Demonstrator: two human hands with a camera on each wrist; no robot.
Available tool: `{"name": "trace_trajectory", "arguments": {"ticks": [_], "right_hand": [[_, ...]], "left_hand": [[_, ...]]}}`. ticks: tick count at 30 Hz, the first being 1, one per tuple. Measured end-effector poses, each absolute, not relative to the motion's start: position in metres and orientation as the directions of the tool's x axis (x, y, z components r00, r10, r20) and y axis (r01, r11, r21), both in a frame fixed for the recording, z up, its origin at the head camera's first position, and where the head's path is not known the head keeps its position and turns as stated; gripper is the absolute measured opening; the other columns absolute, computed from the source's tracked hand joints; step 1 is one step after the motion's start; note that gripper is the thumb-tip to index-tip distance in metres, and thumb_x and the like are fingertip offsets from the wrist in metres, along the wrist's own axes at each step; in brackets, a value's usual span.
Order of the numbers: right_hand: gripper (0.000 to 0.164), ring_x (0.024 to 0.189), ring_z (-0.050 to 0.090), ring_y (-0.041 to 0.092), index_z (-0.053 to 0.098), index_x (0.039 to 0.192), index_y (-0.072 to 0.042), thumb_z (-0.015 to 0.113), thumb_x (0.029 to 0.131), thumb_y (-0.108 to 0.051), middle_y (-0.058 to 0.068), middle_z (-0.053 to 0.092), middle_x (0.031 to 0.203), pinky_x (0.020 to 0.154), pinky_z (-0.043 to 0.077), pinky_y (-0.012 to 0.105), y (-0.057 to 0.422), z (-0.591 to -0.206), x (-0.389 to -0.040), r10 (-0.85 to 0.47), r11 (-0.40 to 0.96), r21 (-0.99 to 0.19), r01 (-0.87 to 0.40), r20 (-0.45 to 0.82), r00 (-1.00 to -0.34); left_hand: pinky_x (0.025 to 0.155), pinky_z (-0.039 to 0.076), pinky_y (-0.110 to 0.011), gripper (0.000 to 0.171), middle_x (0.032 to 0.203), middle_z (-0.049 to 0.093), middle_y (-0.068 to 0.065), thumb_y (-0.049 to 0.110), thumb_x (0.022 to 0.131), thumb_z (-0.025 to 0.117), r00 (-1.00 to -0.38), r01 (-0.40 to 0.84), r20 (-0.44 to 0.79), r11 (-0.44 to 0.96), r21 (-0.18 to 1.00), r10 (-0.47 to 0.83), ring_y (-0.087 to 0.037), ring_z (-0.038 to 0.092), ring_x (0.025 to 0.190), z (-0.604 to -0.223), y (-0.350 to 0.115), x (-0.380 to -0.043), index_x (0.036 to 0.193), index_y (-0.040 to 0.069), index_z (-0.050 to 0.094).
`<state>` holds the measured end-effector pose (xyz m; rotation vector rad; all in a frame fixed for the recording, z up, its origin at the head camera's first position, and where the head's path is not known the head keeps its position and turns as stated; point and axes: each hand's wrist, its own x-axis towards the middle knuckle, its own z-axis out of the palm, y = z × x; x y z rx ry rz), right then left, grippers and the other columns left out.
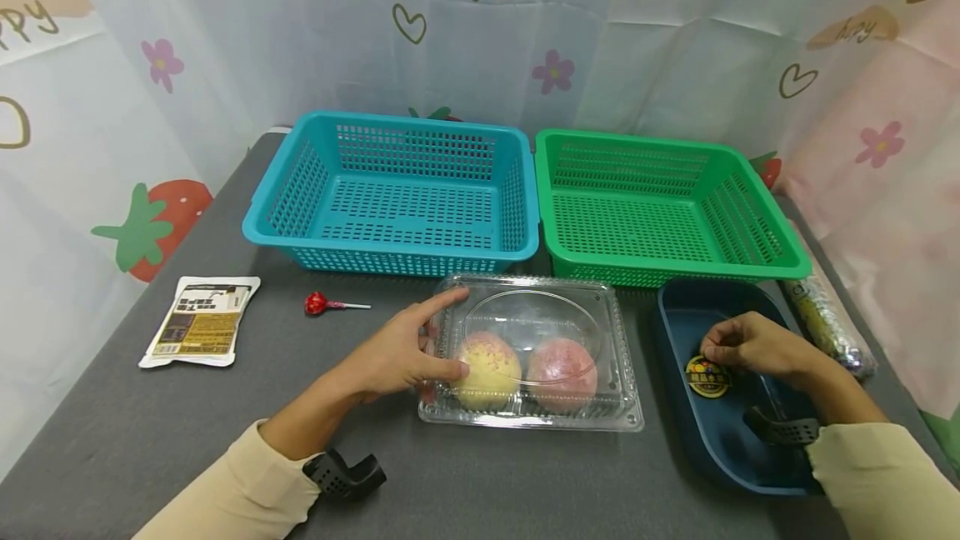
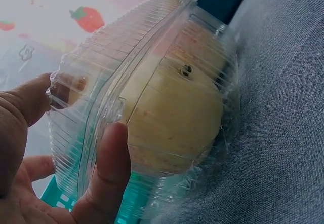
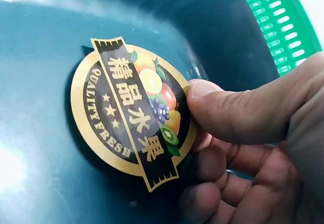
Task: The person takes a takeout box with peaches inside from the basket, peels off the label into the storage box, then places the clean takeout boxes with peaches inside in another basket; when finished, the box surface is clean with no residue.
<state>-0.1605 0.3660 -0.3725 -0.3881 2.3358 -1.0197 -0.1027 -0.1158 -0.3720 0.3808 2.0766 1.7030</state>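
Note:
A clear plastic fruit box (image 1: 628, 402) with its lid down sits in the middle of the grey table, a yellow round fruit (image 1: 487, 373) and a pink round fruit (image 1: 562, 373) inside. My left hand (image 1: 401, 352) grips its left end; in the left wrist view the thumb (image 2: 112, 155) lies along the near side, with fingers across the far side. Over the dark blue tub (image 1: 678, 440) at the right, my right hand (image 1: 761, 348) pinches a round black-and-gold fruit sticker (image 3: 129, 115) by its edge, between thumb and fingers.
Behind stand a blue basket (image 1: 262, 227) and a green basket (image 1: 795, 261). A white-and-gold packet (image 1: 198, 322) and a red lollipop (image 1: 317, 303) lie to the left. A clear bag with silvery wrapping (image 1: 832, 323) is right of the tub. A printed curtain (image 1: 315, 40) hangs behind.

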Motion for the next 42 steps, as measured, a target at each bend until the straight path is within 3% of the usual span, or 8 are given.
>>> {"name": "trace_trajectory", "arguments": {"ticks": [23,34,42], "right_hand": [[0.015,0.079,0.059,0.021,0.067,0.098,0.005,0.059,0.096,-0.008,0.007,0.065,0.087,0.064,0.052,0.033,0.364,-0.37,-0.155,-0.38,0.748,-0.662,-0.047,-0.368,-0.849],[0.023,0.081,0.058,0.023,0.068,0.102,0.001,0.06,0.097,-0.02,0.008,0.066,0.094,0.064,0.049,0.033,0.361,-0.342,-0.151,-0.341,0.808,-0.577,-0.119,-0.293,-0.893],[0.021,0.084,0.061,0.017,0.069,0.105,-0.001,0.06,0.097,-0.018,0.007,0.067,0.096,0.067,0.051,0.029,0.351,-0.312,-0.147,-0.373,0.804,-0.552,-0.222,-0.177,-0.911]], "left_hand": [[0.05,0.053,-0.054,0.092,0.1,0.036,-0.019,0.008,0.076,0.082,-0.869,-0.057,-0.15,0.206,0.977,0.471,-0.02,0.053,0.051,-0.372,-0.116,-0.103,0.151,0.024,0.032],[0.05,0.053,-0.053,0.091,0.101,0.036,-0.021,0.007,0.077,0.082,-0.866,-0.056,-0.15,0.204,0.977,0.477,-0.019,0.053,0.053,-0.372,-0.115,-0.104,0.151,0.021,0.032],[0.05,0.053,-0.052,0.091,0.101,0.035,-0.021,0.007,0.077,0.081,-0.866,-0.054,-0.146,0.201,0.978,0.478,-0.019,0.052,0.053,-0.372,-0.116,-0.103,0.152,0.019,0.031]]}}
